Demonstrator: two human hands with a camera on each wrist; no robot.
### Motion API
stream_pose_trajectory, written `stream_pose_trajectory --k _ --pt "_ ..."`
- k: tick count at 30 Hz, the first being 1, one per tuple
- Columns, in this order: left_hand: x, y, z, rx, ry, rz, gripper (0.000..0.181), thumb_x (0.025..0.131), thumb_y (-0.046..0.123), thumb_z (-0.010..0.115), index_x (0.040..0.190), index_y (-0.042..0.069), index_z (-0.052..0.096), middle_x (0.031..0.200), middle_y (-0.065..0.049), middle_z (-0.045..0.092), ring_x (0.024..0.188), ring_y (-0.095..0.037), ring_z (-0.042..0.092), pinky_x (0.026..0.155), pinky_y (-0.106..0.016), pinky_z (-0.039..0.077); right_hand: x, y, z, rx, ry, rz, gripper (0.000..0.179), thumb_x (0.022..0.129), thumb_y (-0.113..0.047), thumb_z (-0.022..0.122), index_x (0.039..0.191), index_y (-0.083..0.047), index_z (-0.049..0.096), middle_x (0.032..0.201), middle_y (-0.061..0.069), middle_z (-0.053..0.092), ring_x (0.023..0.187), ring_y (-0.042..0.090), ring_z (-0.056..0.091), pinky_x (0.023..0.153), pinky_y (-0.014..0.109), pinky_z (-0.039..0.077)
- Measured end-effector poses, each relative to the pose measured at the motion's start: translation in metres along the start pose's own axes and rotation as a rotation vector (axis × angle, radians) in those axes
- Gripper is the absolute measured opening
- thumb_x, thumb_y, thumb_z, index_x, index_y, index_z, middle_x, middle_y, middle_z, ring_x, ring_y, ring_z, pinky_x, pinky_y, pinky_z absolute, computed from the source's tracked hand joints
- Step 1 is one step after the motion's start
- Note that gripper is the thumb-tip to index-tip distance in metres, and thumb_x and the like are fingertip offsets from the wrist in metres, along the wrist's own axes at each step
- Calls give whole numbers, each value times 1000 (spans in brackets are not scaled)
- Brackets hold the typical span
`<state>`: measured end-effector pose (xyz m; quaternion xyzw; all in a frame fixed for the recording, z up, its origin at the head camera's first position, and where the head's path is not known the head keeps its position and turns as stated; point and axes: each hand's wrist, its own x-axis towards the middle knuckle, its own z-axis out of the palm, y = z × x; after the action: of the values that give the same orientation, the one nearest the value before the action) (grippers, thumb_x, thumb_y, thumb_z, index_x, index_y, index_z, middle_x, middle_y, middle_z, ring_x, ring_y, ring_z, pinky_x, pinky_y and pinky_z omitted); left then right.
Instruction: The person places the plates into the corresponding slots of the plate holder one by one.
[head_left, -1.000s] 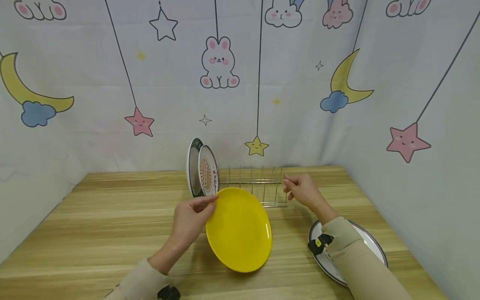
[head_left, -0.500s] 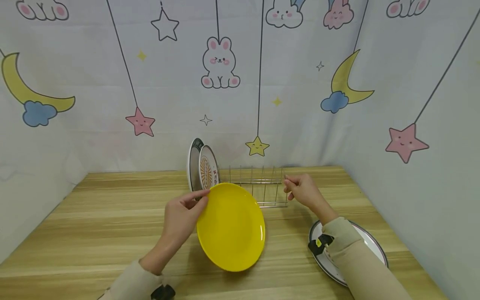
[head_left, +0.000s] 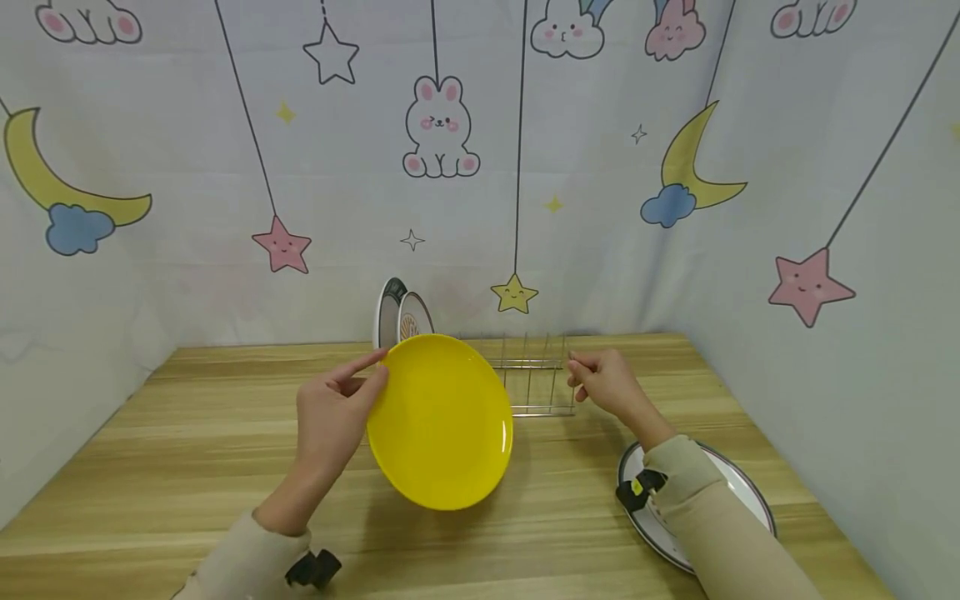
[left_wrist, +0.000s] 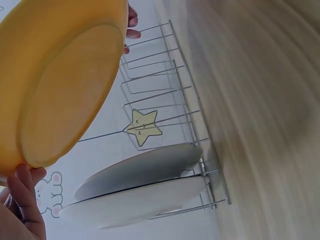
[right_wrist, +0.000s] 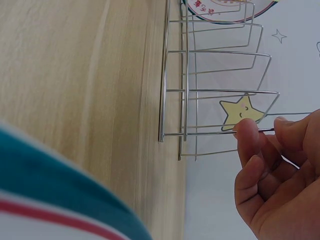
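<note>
My left hand (head_left: pixel 330 408) pinches the upper left rim of a yellow plate (head_left: pixel 442 425), thumb in front and fingers behind. The plate is raised and tilted over the table, its smooth face toward me; its underside with a foot ring shows in the left wrist view. At the back, my right hand (head_left: pixel 607 379) pinches the end wire of a metal dish rack (right_wrist: pixel 225 92) between thumb and forefinger. Two patterned plates stand upright in the rack's left end: a dark-rimmed plate (head_left: pixel 386 312) and a smaller one (head_left: pixel 415 315), partly hidden behind the yellow plate.
A white plate with a dark rim (head_left: pixel 654 527) lies on the wooden table (head_left: pixel 187 467) under my right forearm. A cloth backdrop (head_left: pixel 337 167) printed with moons, stars and a rabbit hangs behind the rack and along the sides.
My left hand has moved left and upward with the yellow plate, which covers more of the standing plates and less of the rack's middle. The right hand stays on the rack.
</note>
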<state>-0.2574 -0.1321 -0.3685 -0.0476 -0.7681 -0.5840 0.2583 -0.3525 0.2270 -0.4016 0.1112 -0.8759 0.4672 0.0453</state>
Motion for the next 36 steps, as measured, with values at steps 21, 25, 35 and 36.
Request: stream_pose_trajectory --k 21,25,35,36 --pt "21 19 -28 -25 269 149 22 88 22 77 100 3 77 79 4 73 67 -5 69 60 -18 56 -1 -2 0 -5 -3 12 36 103 -10 53 134 7 55 95 26 70 64 21 68 69 42 57" --pt "24 24 -31 -24 322 203 21 87 21 78 96 2 77 75 12 70 65 -5 68 58 -17 55 -1 -2 1 -2 -8 8 36 103 -10 53 135 8 54 96 26 70 63 20 67 68 42 57" --pt "31 30 -31 -4 379 322 22 86 19 78 92 -2 76 77 1 72 62 -8 67 58 -16 54 0 -3 -1 7 -14 2 42 102 -7 54 140 10 47 95 26 70 66 28 68 59 36 56" --pt "32 30 -31 -7 384 329 23 86 19 78 91 -3 76 77 0 72 62 -9 66 58 -16 54 0 -3 -1 6 -14 0 43 102 -7 54 141 9 46 94 25 70 67 28 68 57 34 55"
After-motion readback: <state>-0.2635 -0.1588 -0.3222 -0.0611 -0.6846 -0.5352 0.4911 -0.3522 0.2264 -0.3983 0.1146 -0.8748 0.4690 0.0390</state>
